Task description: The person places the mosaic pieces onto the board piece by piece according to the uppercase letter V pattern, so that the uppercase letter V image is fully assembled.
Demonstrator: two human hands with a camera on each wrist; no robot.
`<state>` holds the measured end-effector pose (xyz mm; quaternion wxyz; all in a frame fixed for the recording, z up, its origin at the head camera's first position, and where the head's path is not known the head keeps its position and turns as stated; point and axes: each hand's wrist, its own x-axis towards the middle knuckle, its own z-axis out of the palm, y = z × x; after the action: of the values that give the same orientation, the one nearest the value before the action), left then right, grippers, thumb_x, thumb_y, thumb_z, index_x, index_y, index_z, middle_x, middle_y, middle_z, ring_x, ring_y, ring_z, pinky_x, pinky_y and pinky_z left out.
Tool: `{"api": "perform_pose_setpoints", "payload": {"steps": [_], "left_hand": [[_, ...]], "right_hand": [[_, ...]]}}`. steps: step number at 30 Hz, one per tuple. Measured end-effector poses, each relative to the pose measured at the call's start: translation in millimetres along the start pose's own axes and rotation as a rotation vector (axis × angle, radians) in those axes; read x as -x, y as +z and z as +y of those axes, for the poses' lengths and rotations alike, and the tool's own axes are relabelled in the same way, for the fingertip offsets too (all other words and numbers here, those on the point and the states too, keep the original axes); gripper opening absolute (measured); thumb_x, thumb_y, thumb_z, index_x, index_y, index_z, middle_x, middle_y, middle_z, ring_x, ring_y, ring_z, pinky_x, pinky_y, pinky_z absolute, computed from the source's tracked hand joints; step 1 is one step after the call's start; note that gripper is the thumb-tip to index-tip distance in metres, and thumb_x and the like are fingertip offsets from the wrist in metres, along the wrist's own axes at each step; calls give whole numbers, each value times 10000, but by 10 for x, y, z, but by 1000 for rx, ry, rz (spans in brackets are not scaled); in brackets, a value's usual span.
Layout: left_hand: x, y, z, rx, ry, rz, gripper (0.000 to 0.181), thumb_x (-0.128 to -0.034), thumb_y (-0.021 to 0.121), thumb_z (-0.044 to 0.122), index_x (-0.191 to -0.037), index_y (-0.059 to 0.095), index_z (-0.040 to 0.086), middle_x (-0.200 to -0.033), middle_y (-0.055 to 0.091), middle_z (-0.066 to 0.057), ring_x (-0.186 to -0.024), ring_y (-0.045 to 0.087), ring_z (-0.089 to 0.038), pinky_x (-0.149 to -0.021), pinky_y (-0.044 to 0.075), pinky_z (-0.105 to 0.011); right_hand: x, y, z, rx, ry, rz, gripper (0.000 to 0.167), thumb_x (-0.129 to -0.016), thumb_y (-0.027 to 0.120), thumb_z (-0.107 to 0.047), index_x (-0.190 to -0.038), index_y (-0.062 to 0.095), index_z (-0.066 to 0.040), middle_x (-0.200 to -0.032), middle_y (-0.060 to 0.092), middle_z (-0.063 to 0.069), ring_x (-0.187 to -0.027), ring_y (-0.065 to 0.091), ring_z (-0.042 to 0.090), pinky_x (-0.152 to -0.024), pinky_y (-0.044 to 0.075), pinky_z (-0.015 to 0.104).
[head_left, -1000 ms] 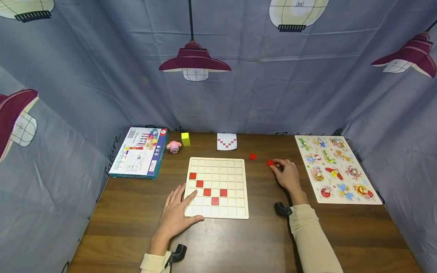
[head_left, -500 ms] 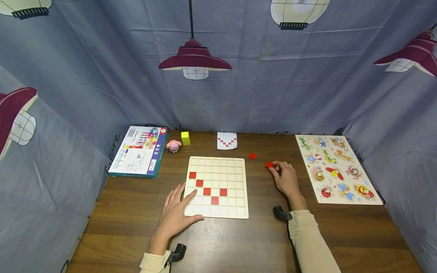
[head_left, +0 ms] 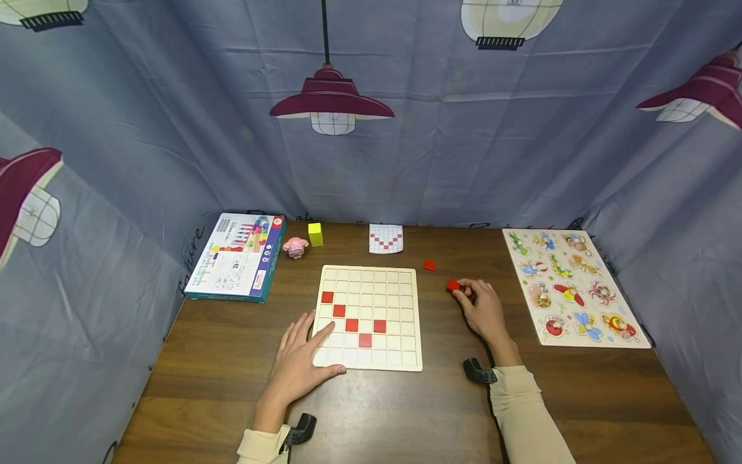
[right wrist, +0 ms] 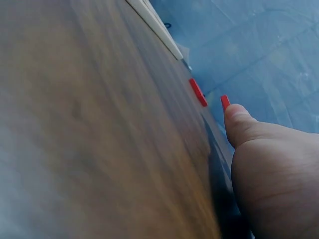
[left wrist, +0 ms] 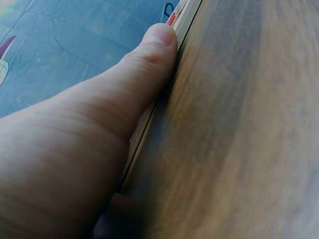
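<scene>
A cream grid board (head_left: 400, 359) lies on the table, with several red square tiles set in its cells, such as a red tile (head_left: 365, 340) low in the middle. My left hand (head_left: 297, 361) rests at the board's lower left corner, fingers spread and straight along its edge; the left wrist view shows the thumb (left wrist: 149, 59) against that edge. Right of the board, my right hand (head_left: 484, 312) pinches a red square tile (head_left: 453, 285) between thumb and fingertips. In the right wrist view that tile (right wrist: 225, 102) pokes out past the thumb. Another red tile (head_left: 429, 265) lies loose on the table.
Behind the board is a small pattern card (head_left: 385, 239) with a red V of squares. A boxed game (head_left: 234, 258), a pink figurine (head_left: 295, 247) and a yellow-green cube (head_left: 315, 235) stand back left. A picture board (head_left: 570, 287) with animal pieces lies at right.
My right hand has drawn slightly left and nearer to me with the pinched red tile. The left hand and the grid board have stayed put.
</scene>
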<state>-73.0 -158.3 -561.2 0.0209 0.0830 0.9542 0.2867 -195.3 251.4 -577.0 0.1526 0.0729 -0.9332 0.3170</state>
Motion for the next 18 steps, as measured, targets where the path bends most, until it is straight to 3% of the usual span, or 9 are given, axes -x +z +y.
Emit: {"api": "perform_pose_setpoints", "payload": {"steps": [11,18], "left_hand": [[-10,0,-5,-7,8,11,931,-714,772,729,-1505,520,308,-1695,245,-105,-1578,181,-338,-1272,124,-574],[4,0,-6,-10,19,22,919,-708,787,713,-1492,538,305,-1685,265,-121,-1570,198,-351,-1270,133,-577]], "right_hand": [[97,34,-167,-69,0,-29,225,-929,757,-191,-1091,726,-37,-810,544,28,-803,429,160,-687,317,260],[234,141,-396,-102,-52,-90,216,-915,774,-202,-1083,727,-75,-808,545,-16,-811,429,120,-707,332,263]]}}
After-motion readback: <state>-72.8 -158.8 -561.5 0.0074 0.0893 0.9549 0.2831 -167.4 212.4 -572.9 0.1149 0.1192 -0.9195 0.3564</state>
